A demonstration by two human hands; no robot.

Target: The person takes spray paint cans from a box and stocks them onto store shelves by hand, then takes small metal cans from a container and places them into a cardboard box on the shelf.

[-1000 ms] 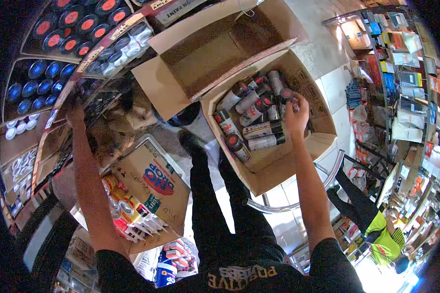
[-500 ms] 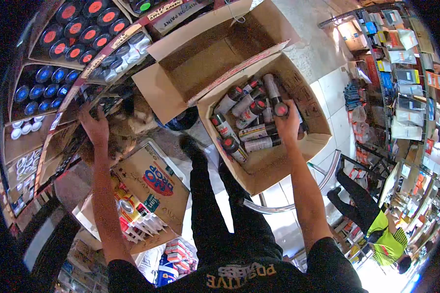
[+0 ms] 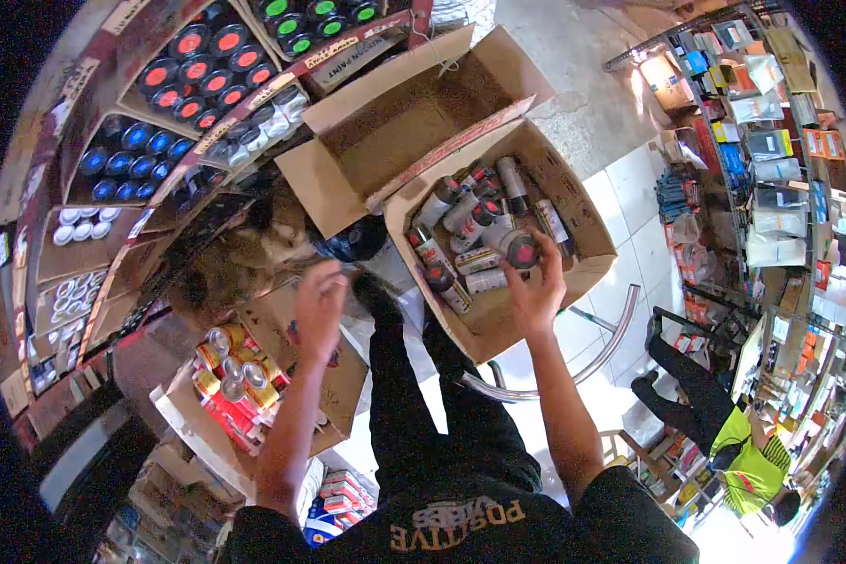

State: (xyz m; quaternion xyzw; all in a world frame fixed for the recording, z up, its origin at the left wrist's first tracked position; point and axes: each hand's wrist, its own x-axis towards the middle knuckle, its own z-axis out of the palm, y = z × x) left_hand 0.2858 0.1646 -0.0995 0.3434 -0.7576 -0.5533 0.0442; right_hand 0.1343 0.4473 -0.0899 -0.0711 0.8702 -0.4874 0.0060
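Left hand (image 3: 320, 301) has been pulled off the shelf (image 3: 277, 86) and brought in toward the can carton (image 3: 484, 327). Right hand (image 3: 538, 287) has been drawn closer to the carton's near side, with the held spray can (image 3: 523, 252) carried along. View swung slightly too, so more of the shelf is shown.

Right hand: can gripped between thumb and fingers at the dark-capped end, red cap dot turned up to the camera. Can is held over the carton's near right part. Whether its lower end touches the cans below can't be told.

Left hand: fingers loosely curled with some gap, nothing seen in them; a bit blurred. Held just left of the carton, touching neither it nor the shelf.

Read: one can is now picked out from the loose cans (image 3: 432, 249), which are left lying at mixed angles inside the carton. Left hand looks free, and the two hands have been brought nearer each other.

Around the carton: second open carton (image 3: 409, 132) set against its far side, tin box (image 3: 352, 385) placed to its near left, chrome tube (image 3: 587, 369) to its near right.
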